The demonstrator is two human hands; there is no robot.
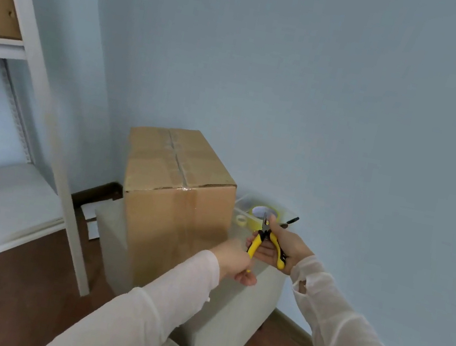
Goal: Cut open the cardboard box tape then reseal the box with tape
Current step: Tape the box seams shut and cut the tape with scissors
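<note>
Against the pale blue wall, the taped-shut cardboard box (174,194) stands on a white surface (234,305), the right hand (283,248) just beside it cradling yellow-handled pliers (267,242), left hand (238,263) fingers pinching one handle, tape rolls (255,219) behind.

Brown cardboard box (177,191) stands upright — top seam taped shut — yellow tape roll (255,217) beside it.

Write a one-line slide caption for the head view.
Both hands hold yellow-handled pliers beside a sealed cardboard box.
</note>
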